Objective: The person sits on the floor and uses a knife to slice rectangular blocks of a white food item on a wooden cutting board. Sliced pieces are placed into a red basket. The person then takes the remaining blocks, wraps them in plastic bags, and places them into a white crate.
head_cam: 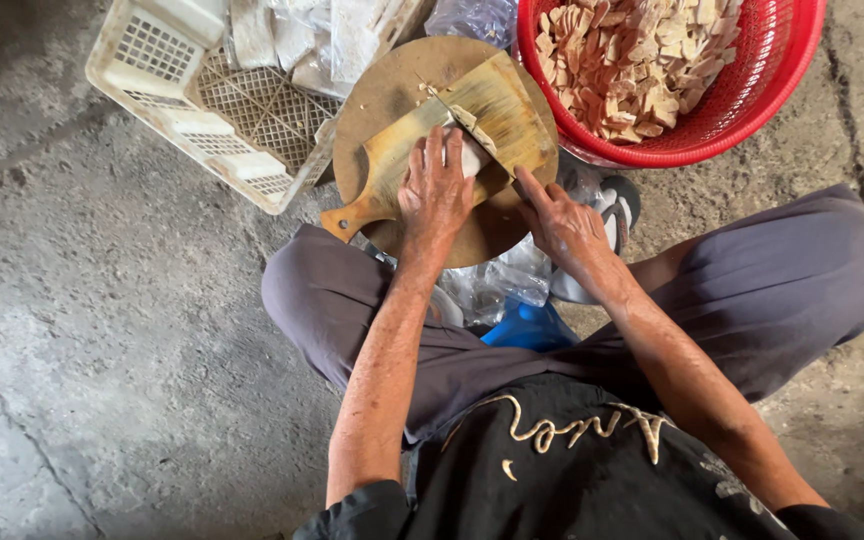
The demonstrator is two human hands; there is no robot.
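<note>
Bare concrete floor (102, 330) carries my round board (392, 90); on its paddle board (497, 105) my left hand (436, 190) presses flat over the pale block (473, 152). My right hand (564, 225) apparently grips the knife (462, 113), handle unclear; I should keep fingertips behind the blade.

Single head-worn view, steeply downward and close over the lap, chopping board (422, 130) and concrete floor (102, 330)

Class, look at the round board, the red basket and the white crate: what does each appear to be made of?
Round board: likely wood, brown, matt, worn and scored. Red basket: probably plastic, glossy moulded mesh. White crate: probably plastic, dull moulded lattice, looks grimy.
</note>
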